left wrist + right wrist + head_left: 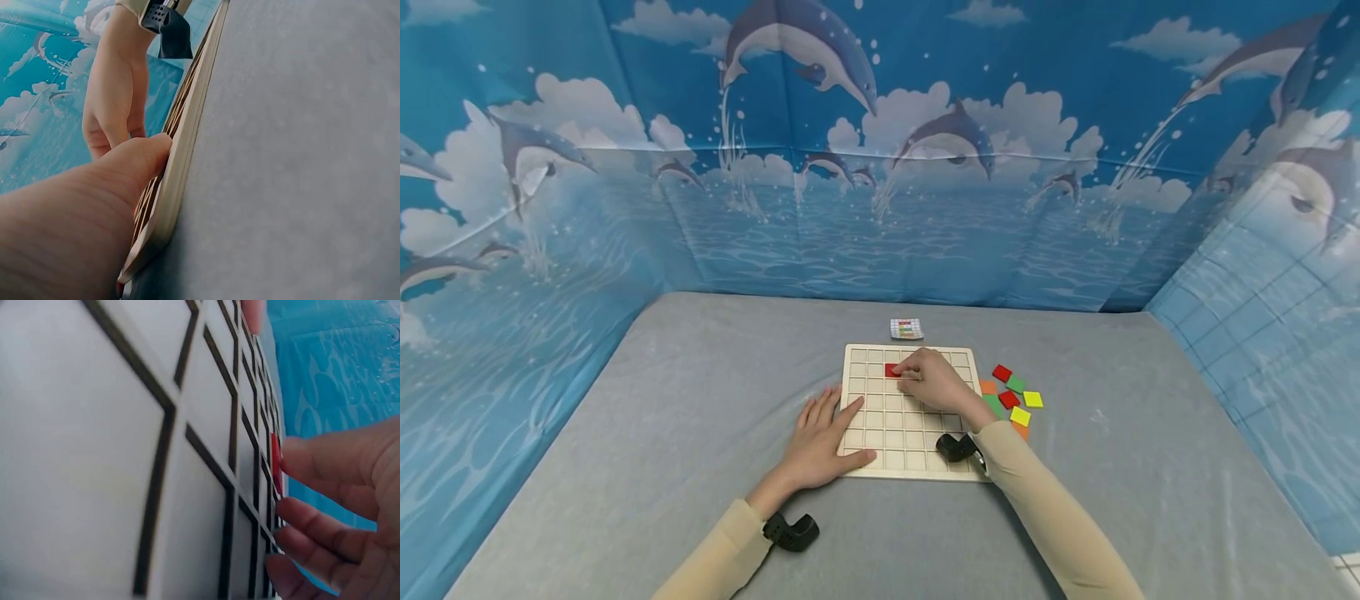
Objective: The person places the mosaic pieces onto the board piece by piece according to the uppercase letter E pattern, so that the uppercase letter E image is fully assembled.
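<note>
A pale wooden grid board (880, 437) lies on the grey surface. My left hand (816, 446) is spread over its left edge; the thumb rests on the front left corner area, as the left wrist view (106, 187) also shows. My right hand (934, 382) is over the upper part of the grid, its fingers curled at a red square tile (891, 370). In the right wrist view, the fingertips of the right hand (344, 512) meet the red tile (275, 456) at the grid lines. The fingers partly hide the tile.
To the right of the board lie loose red, green, yellow (1033, 400) and orange square tiles, some partly behind the right forearm. A small card with a coloured grid pattern (906, 328) lies beyond the board's far edge. A dolphin-print curtain (880, 233) surrounds the table.
</note>
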Demonstrator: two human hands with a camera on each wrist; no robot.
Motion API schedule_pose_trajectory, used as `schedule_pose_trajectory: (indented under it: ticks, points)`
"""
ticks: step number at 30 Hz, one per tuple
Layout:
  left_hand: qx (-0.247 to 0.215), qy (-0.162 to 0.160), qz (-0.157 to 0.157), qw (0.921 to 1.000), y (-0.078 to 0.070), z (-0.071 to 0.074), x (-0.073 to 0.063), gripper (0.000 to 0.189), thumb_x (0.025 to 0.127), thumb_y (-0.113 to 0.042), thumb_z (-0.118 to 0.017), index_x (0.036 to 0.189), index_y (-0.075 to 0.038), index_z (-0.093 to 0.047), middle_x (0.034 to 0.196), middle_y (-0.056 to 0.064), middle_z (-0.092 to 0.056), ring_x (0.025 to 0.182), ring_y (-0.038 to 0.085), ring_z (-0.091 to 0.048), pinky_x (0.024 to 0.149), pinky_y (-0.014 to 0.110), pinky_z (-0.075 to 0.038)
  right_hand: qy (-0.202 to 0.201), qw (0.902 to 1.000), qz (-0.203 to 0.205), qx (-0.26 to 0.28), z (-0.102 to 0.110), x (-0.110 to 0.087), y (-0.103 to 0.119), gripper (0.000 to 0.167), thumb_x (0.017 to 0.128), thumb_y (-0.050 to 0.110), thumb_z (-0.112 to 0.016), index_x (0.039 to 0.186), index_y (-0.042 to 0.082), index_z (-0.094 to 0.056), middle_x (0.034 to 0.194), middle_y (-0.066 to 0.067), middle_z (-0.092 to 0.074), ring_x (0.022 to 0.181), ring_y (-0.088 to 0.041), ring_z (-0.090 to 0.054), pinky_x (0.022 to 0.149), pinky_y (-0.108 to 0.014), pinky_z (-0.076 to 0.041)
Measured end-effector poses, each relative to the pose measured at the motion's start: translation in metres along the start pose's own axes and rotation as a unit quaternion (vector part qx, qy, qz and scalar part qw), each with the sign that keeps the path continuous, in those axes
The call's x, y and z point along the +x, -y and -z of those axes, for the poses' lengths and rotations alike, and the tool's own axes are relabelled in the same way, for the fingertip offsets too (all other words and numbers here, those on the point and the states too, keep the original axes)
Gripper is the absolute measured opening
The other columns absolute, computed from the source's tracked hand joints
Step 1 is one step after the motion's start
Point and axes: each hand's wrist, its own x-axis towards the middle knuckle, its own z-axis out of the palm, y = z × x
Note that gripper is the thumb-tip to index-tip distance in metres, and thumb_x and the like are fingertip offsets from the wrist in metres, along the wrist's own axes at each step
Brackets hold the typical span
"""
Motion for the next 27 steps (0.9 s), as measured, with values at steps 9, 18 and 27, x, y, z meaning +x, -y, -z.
schedule_pose_trajectory:
  ticks: [9,18,27]
  points:
    - [-0.002,-0.001,-0.002,1.0,0.0,-0.001,0.001,0.082,0.088,-0.062,-0.052,0.151,-0.017,-0.028,0.155,0.02,-0.012,0.142,0.032,-0.003,0.11,0.048,0.001,-0.008,0.9981,-0.002,0.061,0.021,-0.025,-0.011,0.02,0.093,0.016,-0.063,0.108,0.004,-0.07,0.112,-0.008,-0.061,0.102,-0.026,-0.057,0.081,-0.039,-0.049]
    - [-0.007,-0.005,-0.01,0.9999,0.003,-0.001,0.001,0.081,0.088,-0.06,-0.053,0.151,-0.017,-0.028,0.155,0.02,-0.011,0.142,0.032,-0.003,0.11,0.049,0.0,-0.081,0.9932,-0.074,0.04,0.048,-0.051,-0.046,0.025,0.095,0.016,-0.06,0.114,0.001,-0.067,0.114,-0.018,-0.06,0.09,-0.031,-0.057,0.073,-0.044,-0.048]
    - [-0.006,-0.008,-0.012,0.9999,0.004,-0.002,0.0,0.081,0.088,-0.06,-0.053,0.151,-0.017,-0.028,0.155,0.021,-0.012,0.142,0.033,-0.004,0.11,0.049,-0.001,-0.128,0.9848,-0.116,0.016,0.058,-0.066,-0.077,0.027,0.091,0.011,-0.065,0.113,-0.005,-0.065,0.113,-0.024,-0.057,0.095,-0.037,-0.055,0.081,-0.051,-0.045]
